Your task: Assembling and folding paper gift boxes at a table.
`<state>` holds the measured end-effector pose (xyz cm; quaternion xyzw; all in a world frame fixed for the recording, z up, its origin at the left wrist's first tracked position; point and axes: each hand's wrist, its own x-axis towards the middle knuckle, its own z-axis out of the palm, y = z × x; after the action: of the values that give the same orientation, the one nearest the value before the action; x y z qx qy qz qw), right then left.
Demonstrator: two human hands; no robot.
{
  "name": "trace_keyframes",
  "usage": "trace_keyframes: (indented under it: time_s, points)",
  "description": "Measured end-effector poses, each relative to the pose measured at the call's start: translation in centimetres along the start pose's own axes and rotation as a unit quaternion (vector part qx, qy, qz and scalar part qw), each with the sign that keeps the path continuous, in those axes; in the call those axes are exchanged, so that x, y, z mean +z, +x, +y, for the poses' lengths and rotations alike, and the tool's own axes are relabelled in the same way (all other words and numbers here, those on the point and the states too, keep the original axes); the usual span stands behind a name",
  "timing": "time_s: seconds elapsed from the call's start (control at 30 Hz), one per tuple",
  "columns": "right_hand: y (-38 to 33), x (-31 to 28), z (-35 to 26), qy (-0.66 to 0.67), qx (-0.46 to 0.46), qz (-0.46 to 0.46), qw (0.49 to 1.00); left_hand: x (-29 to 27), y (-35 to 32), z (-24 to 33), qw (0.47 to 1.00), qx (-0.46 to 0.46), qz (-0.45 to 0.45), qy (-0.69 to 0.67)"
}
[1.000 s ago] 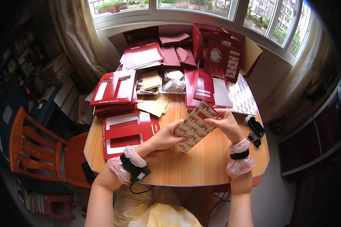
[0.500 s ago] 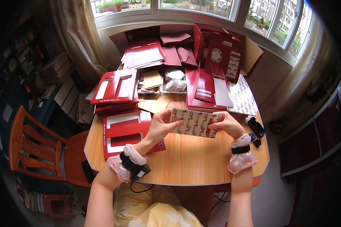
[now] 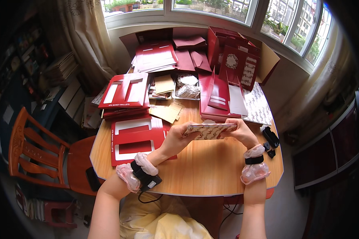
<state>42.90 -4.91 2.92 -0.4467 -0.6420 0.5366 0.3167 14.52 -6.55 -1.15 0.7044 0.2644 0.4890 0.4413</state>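
Holding a patterned card (image 3: 210, 130) level above the table (image 3: 203, 171), the left hand (image 3: 175, 140) pinched its left end and the right hand (image 3: 240, 133) pinched its right, wrists bent inward

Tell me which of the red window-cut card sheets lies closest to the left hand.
The flat red sheet at the table's near left, just beside the left hand. The other windowed sheet sits farther back, raised on a stack.

Bay window (image 3: 211, 6) daylight, curtain (image 3: 85, 38), orange wooden chair (image 3: 36, 155).
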Motion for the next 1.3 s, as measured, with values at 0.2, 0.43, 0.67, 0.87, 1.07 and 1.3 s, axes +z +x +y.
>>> trace_keyframes:
  time_s: [0.2, 0.43, 0.67, 0.87, 1.07, 1.3]
  points:
    - [-0.3, 0.4, -0.4, -0.052, -0.067, 0.034, 0.996, -0.1, 0.0, 0.0, 1.000, -0.007, 0.011, 0.016]
    - [-0.2, 0.7, -0.1, -0.125, -0.013, -0.016, 0.992, -0.3, -0.1, -2.6, 0.986, -0.148, -0.024, -0.079]
    - [-0.3, 0.8, -0.2, -0.148, -0.045, 0.020, 0.988, -0.1, -0.1, -1.3, 0.994, -0.104, -0.003, -0.025]
    - [-0.1, 1.1, 0.0, -0.131, -0.024, 0.004, 0.991, -0.1, -0.1, -1.6, 0.994, -0.113, 0.006, -0.014]
    - [-1.1, 0.3, -1.5, -0.209, -0.093, 0.074, 0.971, -0.5, 0.2, -1.7, 0.994, -0.099, -0.007, -0.045]
    - [-1.4, 7.1, -3.9, -0.469, -0.282, 0.001, 0.837, -1.1, 0.3, -2.1, 0.974, -0.183, -0.052, -0.121]
